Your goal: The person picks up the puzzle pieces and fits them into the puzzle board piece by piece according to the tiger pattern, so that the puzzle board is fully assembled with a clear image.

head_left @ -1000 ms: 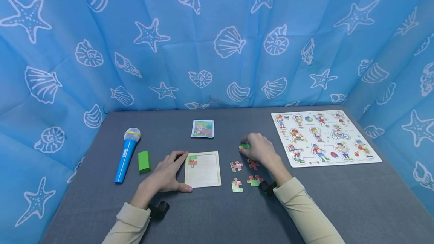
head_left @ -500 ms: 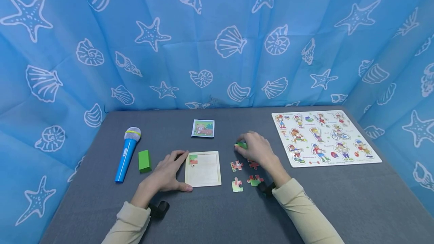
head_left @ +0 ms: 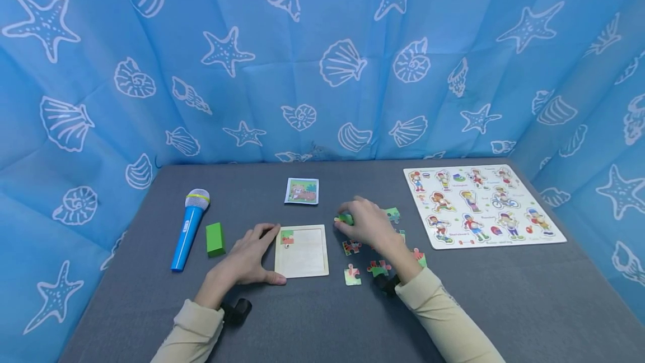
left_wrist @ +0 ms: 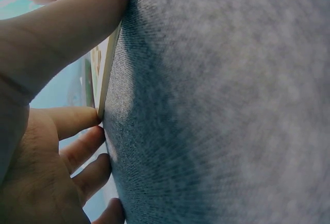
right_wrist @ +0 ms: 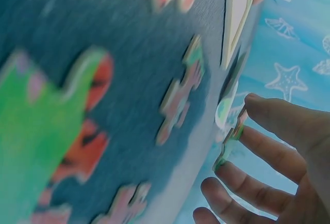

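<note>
My left hand (head_left: 247,256) holds a square wooden puzzle tray (head_left: 308,259) by its left side, forefinger at the far corner and thumb at the near one. One red-and-green jigsaw piece lies in the tray's far left corner. To the right of the tray, my right hand (head_left: 370,224) pinches a green jigsaw piece (right_wrist: 230,140) between thumb and fingers, raised off the table in the right wrist view. Several loose pieces lie below and around that hand, among them a pink-and-green one (head_left: 351,275) and a red-and-green one (head_left: 379,268); the forearm partly covers some.
Behind the tray lies a small picture card (head_left: 302,191). A blue toy microphone (head_left: 189,231) and a green block (head_left: 215,240) are at the left. A large white board with sports figures (head_left: 481,203) occupies the back right. A blue curtain (head_left: 322,60) hangs behind.
My right hand has moved left toward the tray with the green jigsaw piece, uncovering loose pieces to its right. My left hand has stayed at the tray.
</note>
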The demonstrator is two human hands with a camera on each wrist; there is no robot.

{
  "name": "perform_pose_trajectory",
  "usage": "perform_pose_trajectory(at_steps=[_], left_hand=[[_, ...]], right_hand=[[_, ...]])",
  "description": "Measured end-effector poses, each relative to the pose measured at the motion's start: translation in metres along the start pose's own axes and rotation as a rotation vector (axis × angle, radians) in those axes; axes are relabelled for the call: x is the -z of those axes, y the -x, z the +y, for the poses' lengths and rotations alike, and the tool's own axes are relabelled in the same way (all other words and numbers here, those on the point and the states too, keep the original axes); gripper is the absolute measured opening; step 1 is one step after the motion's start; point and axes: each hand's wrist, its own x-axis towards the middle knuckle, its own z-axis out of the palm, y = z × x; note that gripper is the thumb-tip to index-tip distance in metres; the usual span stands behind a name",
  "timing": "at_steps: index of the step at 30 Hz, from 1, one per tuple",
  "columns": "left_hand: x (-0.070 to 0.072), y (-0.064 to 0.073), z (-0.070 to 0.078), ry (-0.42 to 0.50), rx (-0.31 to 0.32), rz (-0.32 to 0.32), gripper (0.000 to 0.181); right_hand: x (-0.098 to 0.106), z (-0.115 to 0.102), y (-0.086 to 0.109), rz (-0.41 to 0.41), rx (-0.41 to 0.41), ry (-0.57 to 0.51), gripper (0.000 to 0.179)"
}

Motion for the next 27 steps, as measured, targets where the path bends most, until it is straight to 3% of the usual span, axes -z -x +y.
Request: perform_pose_trajectory(at_steps=[12, 27], left_hand=[[0.001, 0.000, 0.000, -0.005, -0.007, 0.001, 0.121], [0.002, 0.001, -0.003, 0.022, -0.035, -0.001, 0.119]], right_hand=[[-0.009, -0.029, -0.005, -0.040, 0.052, -0.018, 0.027], [-0.035, -0.059, -0.014, -0.095, 0.141, 0.023, 0.025]])
